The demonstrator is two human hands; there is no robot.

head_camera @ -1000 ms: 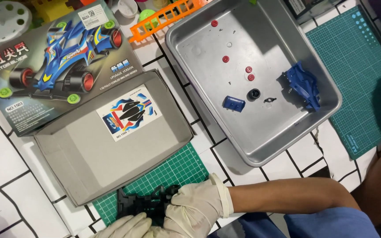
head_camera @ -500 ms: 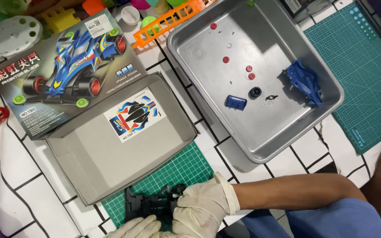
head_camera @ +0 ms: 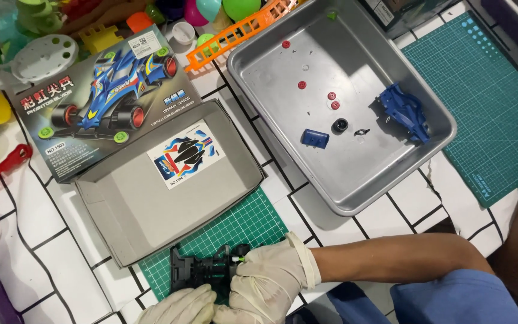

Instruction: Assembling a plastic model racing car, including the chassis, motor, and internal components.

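Two gloved hands work at the bottom edge of the view, both on one black toy-car chassis [head_camera: 202, 271] that lies on the small green cutting mat [head_camera: 235, 231], just below the open grey box tray [head_camera: 151, 198]. The right hand [head_camera: 271, 282] is curled over the chassis's right end, fingers closed about it near a small green-tipped part. The left hand [head_camera: 181, 306] grips the chassis's lower edge from beneath with fingers bent; how tightly, I cannot tell, since part of the hand is cut off by the frame.

One sticker sheet [head_camera: 186, 155] with blue, black and red shapes lies inside the box tray, toward its upper right. One printed box lid [head_camera: 100, 99], showing a blue racing car, rests above and to the left of the tray, touching it. Right of the tray stands one metal pan [head_camera: 271, 108]. In the pan I count four small red round pieces [head_camera: 301, 85], one blue car body shell [head_camera: 404, 111], one smaller blue part [head_camera: 315, 138], one black ring [head_camera: 340, 125] and one tiny black clip beside the ring. A second, larger green cutting mat [head_camera: 481, 90] lies well right of the tray, beyond the pan. One orange plastic fence piece [head_camera: 241, 33] lies above the tray, near the pan's top left corner. One red spoon-shaped toy [head_camera: 4, 168] sits left of the tray.
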